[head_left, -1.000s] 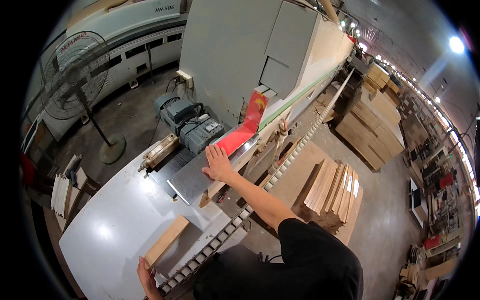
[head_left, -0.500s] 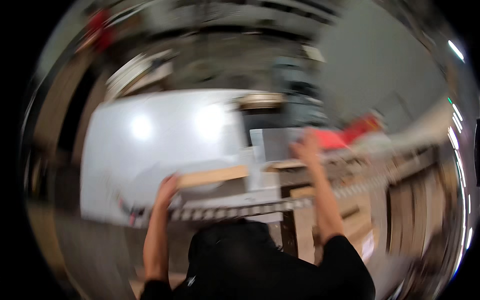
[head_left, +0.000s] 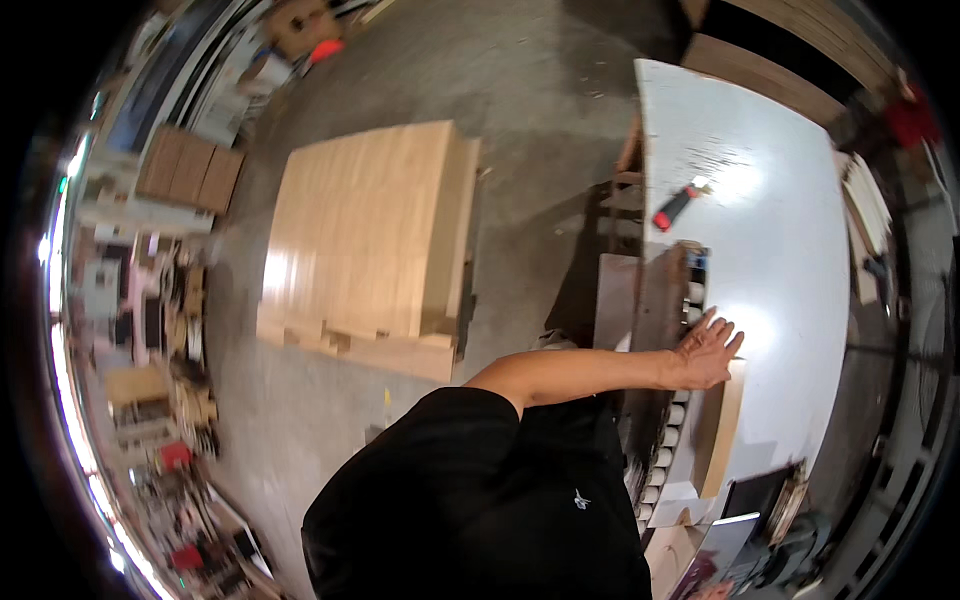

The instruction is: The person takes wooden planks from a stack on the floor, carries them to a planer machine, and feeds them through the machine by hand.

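My left hand (head_left: 707,355) rests on the white-topped table with its fingers spread. Its palm is at the far end of a narrow pale wooden strip (head_left: 722,430), touching or just over it. The strip lies on the table beside a row of white rollers (head_left: 665,440). At the bottom edge a small part of my right hand (head_left: 712,592) shows, close to a flat grey plate (head_left: 728,548); its fingers are mostly out of the picture. Farther up the table lies a red-and-black handled tool (head_left: 677,207), possibly a scraper or knife.
A large stack of pale wooden panels (head_left: 365,230) stands on the floor to the left. Brown boards (head_left: 765,75) are piled beyond the table. Machinery (head_left: 790,555) stands at the lower right. Boxes and shelves (head_left: 140,390) line the far left.
My view has swung far to the left, bringing the panel stack into sight. My left hand stays at the strip's end, fingers now spread. My right hand has mostly left the picture.
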{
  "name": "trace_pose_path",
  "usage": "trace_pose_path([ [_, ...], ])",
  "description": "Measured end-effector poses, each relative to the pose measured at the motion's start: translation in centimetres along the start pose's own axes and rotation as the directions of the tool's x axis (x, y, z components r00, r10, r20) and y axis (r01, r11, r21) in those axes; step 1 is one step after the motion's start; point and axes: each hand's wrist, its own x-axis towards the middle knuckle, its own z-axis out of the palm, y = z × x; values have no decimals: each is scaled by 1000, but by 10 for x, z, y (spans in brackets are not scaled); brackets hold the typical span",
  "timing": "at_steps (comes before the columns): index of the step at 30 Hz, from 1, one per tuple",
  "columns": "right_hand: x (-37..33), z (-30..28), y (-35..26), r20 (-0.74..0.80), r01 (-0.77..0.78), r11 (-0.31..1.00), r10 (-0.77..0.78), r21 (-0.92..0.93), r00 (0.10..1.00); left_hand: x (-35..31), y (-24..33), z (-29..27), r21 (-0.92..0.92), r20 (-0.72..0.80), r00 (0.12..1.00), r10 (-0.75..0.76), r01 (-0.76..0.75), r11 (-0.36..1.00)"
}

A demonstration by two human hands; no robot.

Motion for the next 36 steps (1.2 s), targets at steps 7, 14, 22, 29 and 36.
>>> trace_pose_path([
  [7,23,11,-131,-17,493,860,-495,134,869,-13,-6,24,29,-339,935,102,-98,995],
  [14,28,28,-199,-11,667,723,-676,180,736,-9,-9,32,81,-364,928,77,-51,995],
  [22,18,35,-206,-38,715,679,-720,167,693,9,-5,45,98,-239,970,40,-17,995],
  [29,5,31,-196,-53,726,673,-727,140,685,1,8,36,223,-85,996,13,6,975],
  [36,-25,34,-182,-69,729,672,-727,129,683,-63,39,53,81,-184,982,46,-32,996],
])
